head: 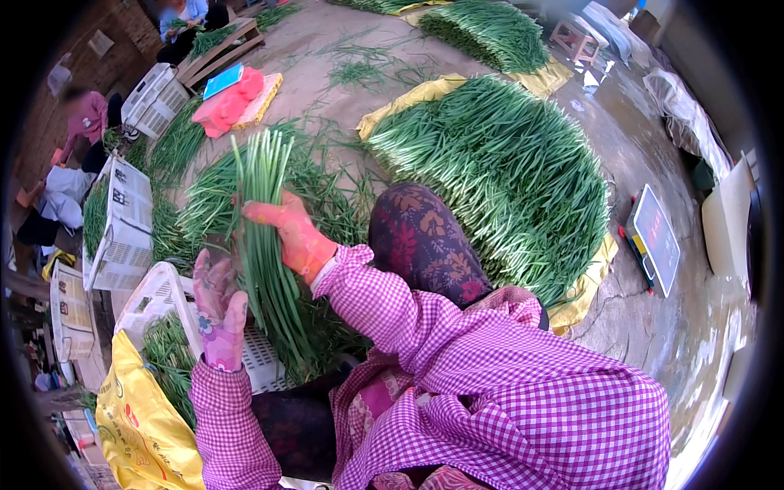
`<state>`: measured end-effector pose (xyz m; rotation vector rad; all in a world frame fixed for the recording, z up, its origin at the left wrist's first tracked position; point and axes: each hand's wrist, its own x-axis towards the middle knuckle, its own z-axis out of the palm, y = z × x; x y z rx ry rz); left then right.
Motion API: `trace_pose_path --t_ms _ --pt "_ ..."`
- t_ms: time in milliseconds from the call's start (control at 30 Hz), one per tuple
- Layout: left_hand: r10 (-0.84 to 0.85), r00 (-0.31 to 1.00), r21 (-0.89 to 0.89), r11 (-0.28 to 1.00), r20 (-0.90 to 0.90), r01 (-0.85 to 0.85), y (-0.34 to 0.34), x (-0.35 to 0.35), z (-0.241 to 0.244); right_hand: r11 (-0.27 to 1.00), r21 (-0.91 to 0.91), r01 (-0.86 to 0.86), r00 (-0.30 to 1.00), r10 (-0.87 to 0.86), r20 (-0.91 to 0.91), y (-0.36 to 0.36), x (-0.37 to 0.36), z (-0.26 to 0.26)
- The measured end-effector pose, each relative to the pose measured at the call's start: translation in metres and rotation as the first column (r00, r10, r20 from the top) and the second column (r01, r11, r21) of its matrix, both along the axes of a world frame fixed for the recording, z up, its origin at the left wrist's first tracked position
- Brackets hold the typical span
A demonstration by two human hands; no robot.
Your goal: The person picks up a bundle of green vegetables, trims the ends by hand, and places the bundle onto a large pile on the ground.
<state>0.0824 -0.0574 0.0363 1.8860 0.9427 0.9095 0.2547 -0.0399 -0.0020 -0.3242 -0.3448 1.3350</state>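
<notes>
A bunch of green chives [266, 245] with pale stem ends pointing away from me is gripped in my right hand [300, 233], which wears an orange-pink glove. Just left of the bunch, my left hand [220, 312] is raised in a pink floral glove, its thumb apart from the fingers and nothing in it. Beneath the bunch, part of a white plastic crate [260, 361] shows, with more greens around it. Loose chives [211, 202] lie on the floor beyond my hands.
A large heap of chives [496, 184] rests on yellow sheeting right of my knee. A digital scale [655, 239] stands farther right. White crates [125, 226] and a yellow sack [141, 416] are at left. Two people [89, 119] sit beyond. A pink-covered seat [226, 101] stands ahead.
</notes>
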Motion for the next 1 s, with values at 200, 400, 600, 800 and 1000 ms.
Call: trace_pose_path --t_ms 200,400,600,800,1000 --pt "0.165 0.986 -0.431 0.891 0.017 -0.141 0.009 0.028 -0.018 0.998 0.013 0.067 0.996 -0.068 0.064 0.014 -0.008 0.044" --pt "0.210 0.961 -0.320 0.936 0.178 -0.146 0.066 0.052 -0.019 0.992 -0.033 0.123 0.889 -0.096 0.448 0.031 0.026 0.081" --pt "-0.066 0.982 -0.077 0.996 -0.176 0.053 0.029 0.151 0.037 0.968 0.017 0.251 0.917 -0.243 0.316 0.003 0.106 0.084" --pt "-0.396 0.845 -0.120 0.918 -0.358 0.379 0.025 0.158 0.025 0.823 -0.162 0.544 0.828 -0.497 0.259 -0.076 0.266 0.041" --pt "-0.227 0.867 -0.194 0.969 -0.443 0.154 0.097 0.032 -0.017 0.362 -0.332 0.871 0.489 -0.709 0.508 -0.176 0.420 -0.065"
